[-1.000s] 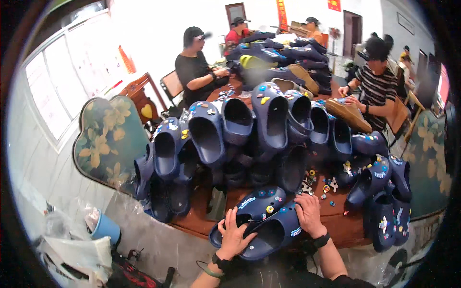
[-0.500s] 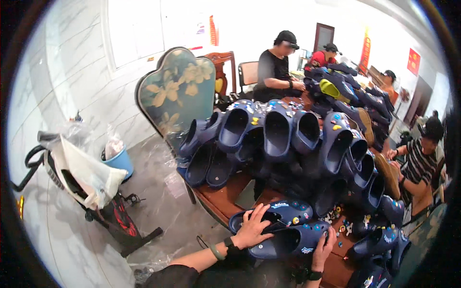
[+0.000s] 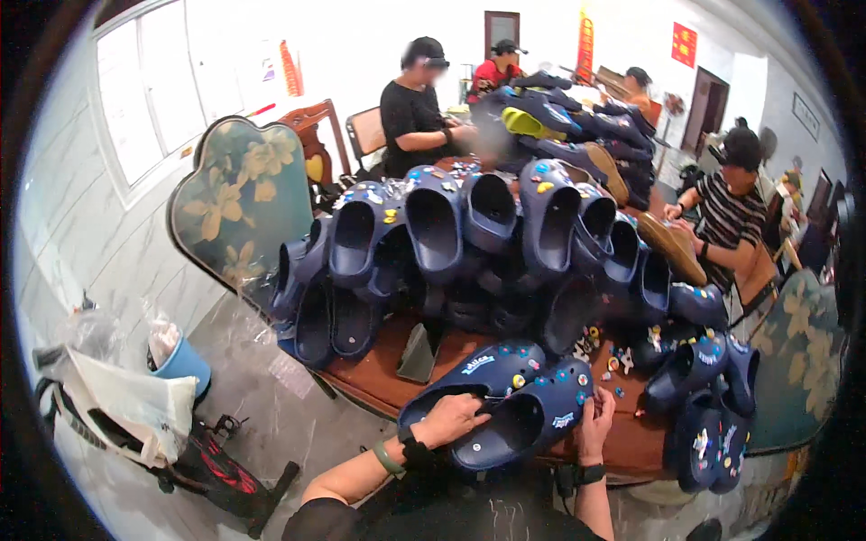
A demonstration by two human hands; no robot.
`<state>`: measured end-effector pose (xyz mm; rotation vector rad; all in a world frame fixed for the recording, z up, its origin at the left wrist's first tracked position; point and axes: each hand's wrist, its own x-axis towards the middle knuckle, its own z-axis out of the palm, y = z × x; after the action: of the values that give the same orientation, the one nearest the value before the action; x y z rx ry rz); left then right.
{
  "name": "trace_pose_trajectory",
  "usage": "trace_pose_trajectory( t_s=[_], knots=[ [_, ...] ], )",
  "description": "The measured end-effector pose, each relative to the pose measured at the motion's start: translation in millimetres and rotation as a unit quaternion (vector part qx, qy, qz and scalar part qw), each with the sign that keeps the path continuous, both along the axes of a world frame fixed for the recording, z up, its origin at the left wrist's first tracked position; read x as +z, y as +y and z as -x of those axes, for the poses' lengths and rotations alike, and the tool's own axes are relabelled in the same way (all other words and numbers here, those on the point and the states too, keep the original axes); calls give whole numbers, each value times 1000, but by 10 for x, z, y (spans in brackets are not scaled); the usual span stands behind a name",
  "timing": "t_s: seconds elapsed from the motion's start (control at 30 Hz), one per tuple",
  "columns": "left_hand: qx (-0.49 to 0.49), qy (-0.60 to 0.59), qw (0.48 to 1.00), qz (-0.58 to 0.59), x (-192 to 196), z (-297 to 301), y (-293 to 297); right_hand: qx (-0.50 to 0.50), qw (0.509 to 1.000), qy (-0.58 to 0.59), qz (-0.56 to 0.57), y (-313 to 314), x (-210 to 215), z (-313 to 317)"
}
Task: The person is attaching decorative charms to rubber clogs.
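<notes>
Room: white-walled workroom with a window on the left; three other people sit at the far side of a brown wooden table (image 3: 379, 379).
Table load: heaped navy clogs (image 3: 487, 234) standing on end, small loose charms (image 3: 613, 361) near the front.
Pair in hand: two navy clogs (image 3: 514, 397) lying side by side at the near table edge, dotted with coloured charms.
Left hand (image 3: 451, 419): fingers curled over the heel rim of the left clog.
Right hand (image 3: 595, 424): fingers pressed together against the right clog's side.
Floor: blue bucket (image 3: 185, 361), white bag (image 3: 135, 406).

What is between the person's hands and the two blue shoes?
Nothing visible. The left hand already rests on the pair of blue clogs, and the right hand touches the toe end. Loose charms lie just beyond.
</notes>
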<state>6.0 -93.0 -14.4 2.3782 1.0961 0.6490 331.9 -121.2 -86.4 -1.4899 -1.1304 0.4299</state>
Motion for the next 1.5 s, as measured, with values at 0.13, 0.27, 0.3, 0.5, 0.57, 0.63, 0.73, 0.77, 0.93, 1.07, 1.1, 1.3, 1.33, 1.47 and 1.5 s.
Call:
trace_pose_trajectory(
  t_s=[0.13, 0.27, 0.3, 0.5, 0.57, 0.63, 0.73, 0.77, 0.93, 1.07, 1.1, 1.3, 1.33, 1.47, 1.5],
  knots=[
    [-15, -84, 995, -47, -39, 62, -43, 30, 999, -9, -35, 39, -6, -34],
    [56, -89, 994, -34, 100, -33, -113, 48, 999, -17, -19, 73, 105, -14],
    [70, -28, 997, -27, 68, -58, -78, 57, 998, -26, -27, 79, 107, -20],
    [94, 73, 990, 73, 149, -205, 9, 166, 983, -62, -42, 78, 314, 54],
    [86, 54, 994, 51, 104, -171, -58, 180, 981, -59, -33, 12, 283, 39],
    [48, -54, 997, -20, 41, -128, -55, 200, 979, -27, -13, 38, 274, 53],
    [5, -72, 997, -14, 24, -194, -112, 219, 973, 12, -66, -172, 357, -41],
    [6, -67, 998, -4, 76, -220, -152, 191, 979, 8, -69, -163, 134, -183],
    [93, -115, 969, -198, 104, 276, -366, 218, 944, 248, -18, -56, -350, -306],
    [259, -132, 915, -280, 832, 1037, -368, 196, 963, 185, -9, -182, -23, -70],
    [310, -100, 920, -216, 1070, 1271, -309, 186, 963, 197, -15, -155, -26, -30],
    [426, -127, 856, -263, 1704, 2497, 820, 155, 982, 113, -3, -131, 149, 52],
    [419, -184, 852, -255, 1793, 2543, 1005, 138, 984, 114, -5, -162, 141, 21],
    [415, -254, 868, -97, 1891, 3108, 1611, 126, 989, 81, 8, -197, 69, -59],
    [439, -167, 879, -81, 1977, 3044, 1711, 115, 992, 58, 14, -240, 67, -85]
  ],
)
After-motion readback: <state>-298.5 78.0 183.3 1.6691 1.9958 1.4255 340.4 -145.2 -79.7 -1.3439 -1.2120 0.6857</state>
